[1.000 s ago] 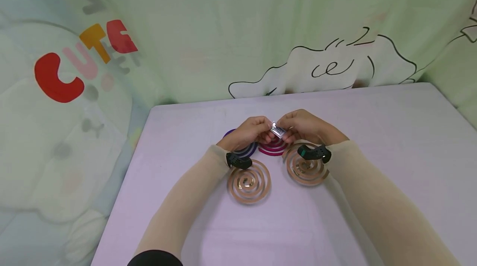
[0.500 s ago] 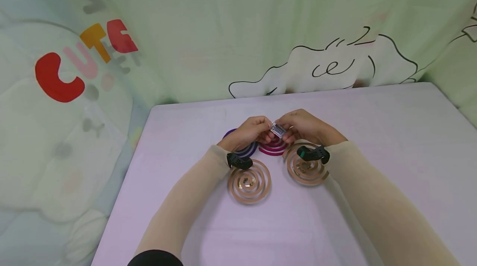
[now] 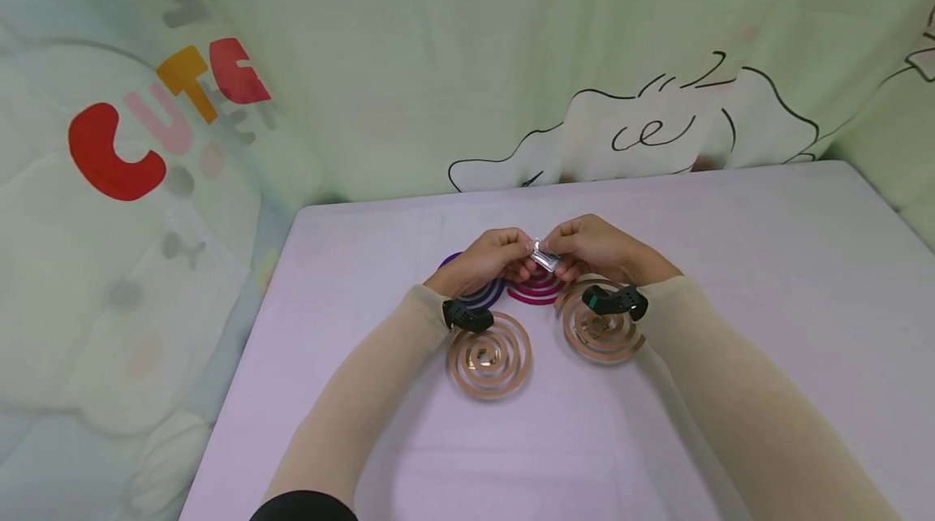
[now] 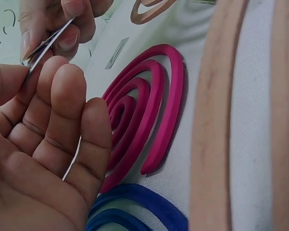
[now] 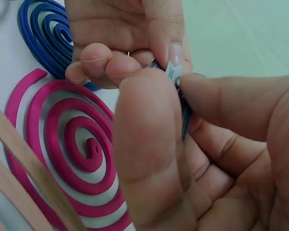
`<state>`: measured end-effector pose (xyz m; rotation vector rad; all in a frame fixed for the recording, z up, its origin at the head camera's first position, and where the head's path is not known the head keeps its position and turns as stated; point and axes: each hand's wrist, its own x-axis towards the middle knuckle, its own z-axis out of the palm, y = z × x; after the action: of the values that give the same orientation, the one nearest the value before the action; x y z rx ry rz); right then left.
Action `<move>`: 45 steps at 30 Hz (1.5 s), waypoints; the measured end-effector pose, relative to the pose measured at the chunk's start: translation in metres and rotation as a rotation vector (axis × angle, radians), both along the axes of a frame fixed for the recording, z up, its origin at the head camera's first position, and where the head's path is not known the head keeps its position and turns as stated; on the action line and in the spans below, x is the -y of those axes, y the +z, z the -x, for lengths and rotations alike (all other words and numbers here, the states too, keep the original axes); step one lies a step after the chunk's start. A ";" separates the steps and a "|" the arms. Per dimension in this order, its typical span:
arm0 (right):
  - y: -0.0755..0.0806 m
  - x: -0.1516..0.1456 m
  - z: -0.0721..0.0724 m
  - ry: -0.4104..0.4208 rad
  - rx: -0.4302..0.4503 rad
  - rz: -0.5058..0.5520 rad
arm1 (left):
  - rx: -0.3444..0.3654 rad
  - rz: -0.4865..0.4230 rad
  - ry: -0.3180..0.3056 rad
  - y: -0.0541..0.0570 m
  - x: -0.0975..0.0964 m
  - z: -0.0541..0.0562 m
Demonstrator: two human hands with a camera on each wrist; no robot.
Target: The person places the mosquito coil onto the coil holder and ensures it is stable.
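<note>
Over the table, left hand and right hand meet near frame centre, thumbs and fingertips nearly closed; tan coils lie below; between, the silver piece, pinched from both sides, probably for steadiness.

Small packet, bright silver, glossy and metal-looking. Pink coil and blue coil, smooth, with a low sheen; tan coils, matt and faintly streaked. Worktop covered in matt, finely woven cloth.
</note>
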<state>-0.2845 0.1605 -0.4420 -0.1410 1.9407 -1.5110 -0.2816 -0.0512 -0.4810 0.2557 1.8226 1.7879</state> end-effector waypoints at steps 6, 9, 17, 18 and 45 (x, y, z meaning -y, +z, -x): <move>0.002 0.001 0.000 0.012 -0.027 -0.045 | 0.004 -0.007 -0.002 0.000 -0.001 0.000; 0.002 -0.001 0.000 0.011 -0.039 -0.037 | -0.008 -0.001 0.011 0.000 -0.001 0.000; 0.000 0.000 0.001 -0.022 -0.139 0.003 | -0.029 0.041 0.105 -0.001 -0.002 0.002; 0.000 0.001 0.000 -0.018 -0.150 -0.007 | -0.024 0.041 0.107 -0.002 -0.002 0.002; 0.003 -0.001 -0.001 0.022 -0.117 -0.009 | 0.009 -0.044 0.021 -0.004 0.004 0.002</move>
<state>-0.2835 0.1618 -0.4385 -0.2509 2.0311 -1.5094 -0.2834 -0.0554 -0.4849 0.2452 1.7878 1.8420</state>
